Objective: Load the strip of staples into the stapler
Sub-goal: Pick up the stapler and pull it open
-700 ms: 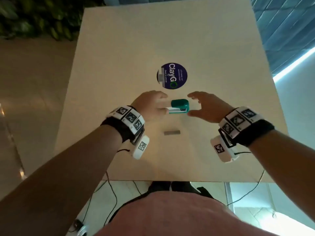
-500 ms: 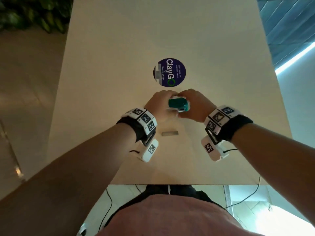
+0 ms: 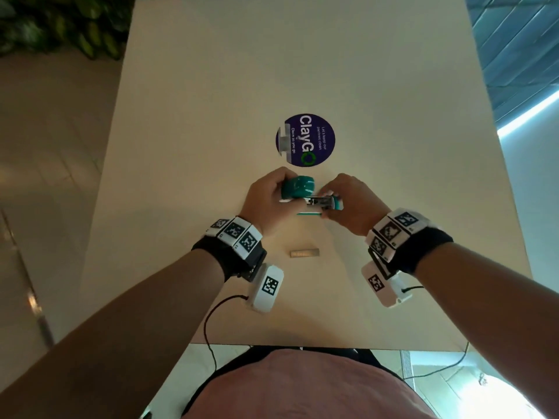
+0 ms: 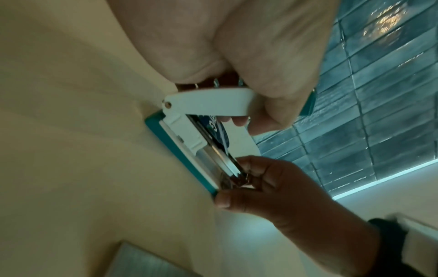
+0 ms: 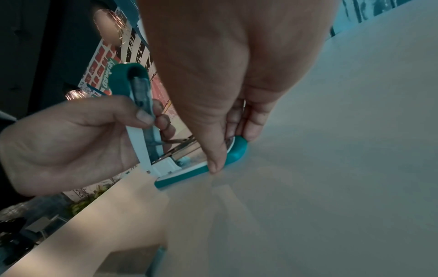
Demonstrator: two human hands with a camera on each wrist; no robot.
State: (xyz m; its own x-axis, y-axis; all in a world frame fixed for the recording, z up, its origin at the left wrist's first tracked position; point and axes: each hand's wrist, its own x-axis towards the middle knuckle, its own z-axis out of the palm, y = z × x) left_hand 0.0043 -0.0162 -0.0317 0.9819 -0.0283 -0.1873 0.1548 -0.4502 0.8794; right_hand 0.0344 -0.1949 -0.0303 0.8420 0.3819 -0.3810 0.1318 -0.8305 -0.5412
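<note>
A small teal and white stapler (image 3: 305, 195) stands on the beige table (image 3: 393, 86), hinged open. My left hand (image 3: 266, 201) grips its raised teal top cover (image 5: 123, 78) between thumb and fingers. My right hand (image 3: 348, 204) pinches the front end of the base (image 5: 237, 150) and holds it down on the table. The metal staple channel (image 4: 227, 163) lies exposed between cover and base. The strip of staples (image 3: 304, 253) lies loose on the table, nearer to me than the stapler, with neither hand touching it.
A round purple sticker (image 3: 305, 140) is on the table just beyond the stapler. The table's near edge (image 3: 302, 346) runs close to my body. Cables hang from both wrist cameras. Plants (image 3: 60, 22) stand beyond the far left corner.
Both hands closed in on the stapler from either side and took hold of it. The left hand has swung the top cover up, so the stapler now stands hinged open.
</note>
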